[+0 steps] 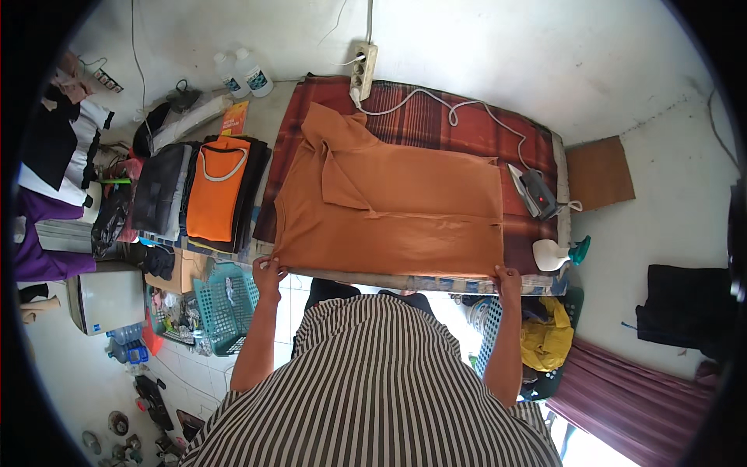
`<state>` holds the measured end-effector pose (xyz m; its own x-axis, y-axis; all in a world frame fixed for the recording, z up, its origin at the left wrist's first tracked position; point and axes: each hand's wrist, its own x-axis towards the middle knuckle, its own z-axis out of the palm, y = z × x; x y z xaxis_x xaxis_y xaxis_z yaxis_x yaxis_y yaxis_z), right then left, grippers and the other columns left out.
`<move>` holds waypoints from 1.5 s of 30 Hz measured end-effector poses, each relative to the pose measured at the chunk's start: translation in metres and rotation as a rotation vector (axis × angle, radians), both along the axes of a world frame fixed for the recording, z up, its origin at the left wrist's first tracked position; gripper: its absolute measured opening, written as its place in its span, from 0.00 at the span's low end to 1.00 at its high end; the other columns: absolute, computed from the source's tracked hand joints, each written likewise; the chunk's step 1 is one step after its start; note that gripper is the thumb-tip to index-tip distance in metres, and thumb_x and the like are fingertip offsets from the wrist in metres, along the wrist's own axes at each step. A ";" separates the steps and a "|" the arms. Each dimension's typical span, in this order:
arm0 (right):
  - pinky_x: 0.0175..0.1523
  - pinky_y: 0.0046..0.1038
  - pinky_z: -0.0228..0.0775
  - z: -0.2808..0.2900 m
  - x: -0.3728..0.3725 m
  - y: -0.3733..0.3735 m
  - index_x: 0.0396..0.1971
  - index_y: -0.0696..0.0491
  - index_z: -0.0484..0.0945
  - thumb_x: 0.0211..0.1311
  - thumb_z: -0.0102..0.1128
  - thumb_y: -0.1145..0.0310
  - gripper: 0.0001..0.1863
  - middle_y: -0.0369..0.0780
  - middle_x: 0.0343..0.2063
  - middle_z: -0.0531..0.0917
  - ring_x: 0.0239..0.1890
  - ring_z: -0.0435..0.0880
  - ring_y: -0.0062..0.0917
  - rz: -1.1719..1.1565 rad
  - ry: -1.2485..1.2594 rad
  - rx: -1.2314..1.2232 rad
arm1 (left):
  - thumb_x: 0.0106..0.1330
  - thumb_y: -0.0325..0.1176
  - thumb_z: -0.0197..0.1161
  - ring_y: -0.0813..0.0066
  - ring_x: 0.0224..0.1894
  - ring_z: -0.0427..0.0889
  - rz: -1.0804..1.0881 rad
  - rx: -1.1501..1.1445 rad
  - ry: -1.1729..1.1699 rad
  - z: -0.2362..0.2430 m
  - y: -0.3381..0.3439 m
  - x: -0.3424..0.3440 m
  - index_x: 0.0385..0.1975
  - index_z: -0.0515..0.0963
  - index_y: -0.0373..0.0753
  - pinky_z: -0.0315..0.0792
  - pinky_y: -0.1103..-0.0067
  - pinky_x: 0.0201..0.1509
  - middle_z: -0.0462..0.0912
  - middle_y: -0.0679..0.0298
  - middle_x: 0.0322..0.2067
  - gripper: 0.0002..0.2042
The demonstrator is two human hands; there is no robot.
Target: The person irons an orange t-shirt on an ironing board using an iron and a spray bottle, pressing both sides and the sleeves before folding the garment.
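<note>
A rust-brown T-shirt point(420, 183) lies spread sideways over a red plaid cloth point(405, 128) on the ironing table, its neckline toward the left and its hem toward the right. One sleeve is folded over its middle. My left hand point(269, 274) pinches the shirt's near edge at the shoulder end. At the near hem corner, my right hand point(507, 279) grips the fabric with closed fingers. An iron point(533, 193) with a lit red light rests beyond the hem on the right. Closer to me stands a white spray bottle point(551, 254) with a green head.
Folded clothes point(218, 191) are stacked left of the shirt, an orange one on top. A power strip point(362, 71) hangs at the back wall, its cord running to the iron. Green baskets point(226, 307) stand below left; another basket with yellow cloth point(547, 335) is below right.
</note>
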<state>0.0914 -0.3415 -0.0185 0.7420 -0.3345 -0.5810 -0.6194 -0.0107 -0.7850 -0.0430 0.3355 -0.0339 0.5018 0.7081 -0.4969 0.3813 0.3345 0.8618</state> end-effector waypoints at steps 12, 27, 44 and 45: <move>0.24 0.15 0.63 0.250 0.091 0.033 0.50 0.47 0.79 0.76 0.66 0.67 0.08 0.30 0.34 0.81 0.24 0.72 0.11 -0.309 -0.605 0.450 | 0.74 0.34 0.65 0.78 0.28 0.80 -0.030 0.307 -0.522 0.289 0.041 0.115 0.53 0.74 0.39 0.73 0.79 0.28 0.80 0.68 0.32 0.13; 0.23 0.18 0.75 0.412 0.388 0.038 0.39 0.56 0.78 0.73 0.61 0.79 0.02 0.32 0.24 0.75 0.21 0.73 0.15 -0.215 -0.548 0.489 | 0.66 0.33 0.66 0.74 0.28 0.87 -0.228 0.375 -0.397 0.490 0.117 0.420 0.34 0.79 0.38 0.80 0.74 0.32 0.82 0.66 0.29 0.06; 0.24 0.21 0.70 0.180 0.156 -0.028 0.51 0.54 0.84 0.78 0.66 0.62 0.12 0.32 0.24 0.83 0.18 0.77 0.15 0.234 -0.454 0.092 | 0.74 0.37 0.65 0.73 0.31 0.90 -0.366 0.427 -0.118 0.232 0.039 0.143 0.59 0.75 0.38 0.81 0.78 0.28 0.87 0.61 0.37 0.18; 0.24 0.21 0.71 0.140 0.144 -0.032 0.51 0.54 0.84 0.78 0.65 0.62 0.12 0.33 0.24 0.84 0.18 0.78 0.16 0.227 -0.425 0.103 | 0.74 0.37 0.65 0.73 0.32 0.91 -0.389 0.395 -0.047 0.188 0.037 0.127 0.60 0.74 0.37 0.82 0.77 0.28 0.87 0.60 0.37 0.19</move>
<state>0.2354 -0.3736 0.1214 0.9680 -0.0935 -0.2327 -0.2352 -0.0171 -0.9718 0.0840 0.3729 0.1541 0.7789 0.5938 -0.2019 0.3700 -0.1751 0.9124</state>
